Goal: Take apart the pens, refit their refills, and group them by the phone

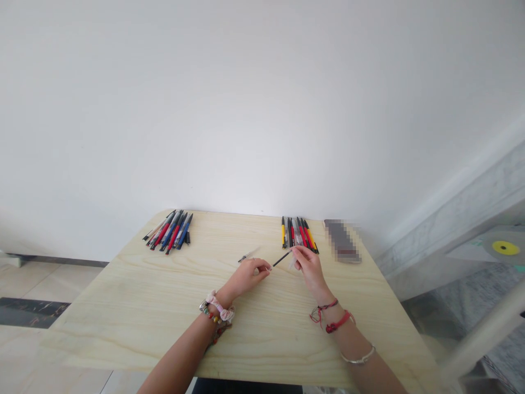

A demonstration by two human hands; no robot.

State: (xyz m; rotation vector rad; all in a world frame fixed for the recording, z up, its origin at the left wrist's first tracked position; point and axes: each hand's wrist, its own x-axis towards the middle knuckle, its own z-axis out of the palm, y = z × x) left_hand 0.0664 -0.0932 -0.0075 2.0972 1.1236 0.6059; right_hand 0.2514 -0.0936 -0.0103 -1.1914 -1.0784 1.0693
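Note:
My right hand (307, 267) pinches a thin black pen refill (282, 258) by its upper end, holding it slanted above the table. A translucent piece hangs blurred under those fingers; I cannot tell what it is. My left hand (251, 274) is closed in a pinch at the refill's lower end, and whatever sits between its fingertips is too small to make out. Just beyond the left hand, a clear pen part with a dark end (248, 254) lies on the light wooden table (262, 323).
Several pens with red, blue and clear barrels (170, 230) lie in a pile at the back left. Another row of pens (299, 232), yellow, red, black and clear, is at the back right. Beside it rests a pixelated dark flat object (343, 241). A white wall (254, 109) borders the table's far edge.

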